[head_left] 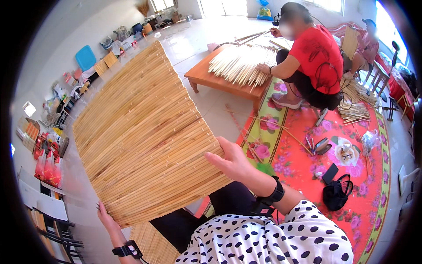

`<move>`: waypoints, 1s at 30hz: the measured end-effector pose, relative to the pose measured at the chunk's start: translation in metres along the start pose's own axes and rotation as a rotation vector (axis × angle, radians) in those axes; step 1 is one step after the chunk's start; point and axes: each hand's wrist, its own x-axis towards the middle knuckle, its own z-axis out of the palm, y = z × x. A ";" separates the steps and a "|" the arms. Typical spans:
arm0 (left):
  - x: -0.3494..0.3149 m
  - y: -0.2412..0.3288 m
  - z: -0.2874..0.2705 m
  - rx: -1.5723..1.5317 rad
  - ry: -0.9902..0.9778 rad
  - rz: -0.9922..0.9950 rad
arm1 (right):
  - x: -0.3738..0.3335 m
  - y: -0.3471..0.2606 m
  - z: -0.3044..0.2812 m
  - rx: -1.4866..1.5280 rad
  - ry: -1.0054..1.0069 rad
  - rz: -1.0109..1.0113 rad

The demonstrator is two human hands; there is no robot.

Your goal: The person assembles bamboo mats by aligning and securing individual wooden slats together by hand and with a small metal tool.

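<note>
A large mat of straw-coloured reed stalks (pixel 145 127), stitched side by side with thread, is held up tilted in front of me. My right hand (pixel 231 159) grips its right edge, thumb on the near face and the other fingers behind it, out of sight. At the lower left corner my left hand (pixel 107 216) holds the mat's edge, its fingers partly hidden. Below, by my lap, lies a second reed mat (pixel 151 241), partly covered by the first and by my dark trousers.
A person in a red shirt (pixel 317 57) crouches at a low wooden table (pixel 206 79) spread with loose stalks (pixel 244 64). Another person sits farther right. On the red floral rug (pixel 299 176) lie a black bag (pixel 336 193), a phone (pixel 330 173) and stalk bundles (pixel 354 112). Shelves and bags line the left wall.
</note>
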 end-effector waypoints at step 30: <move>0.139 -0.017 0.086 0.629 -0.212 0.401 | 0.133 0.047 0.076 0.086 -0.103 0.484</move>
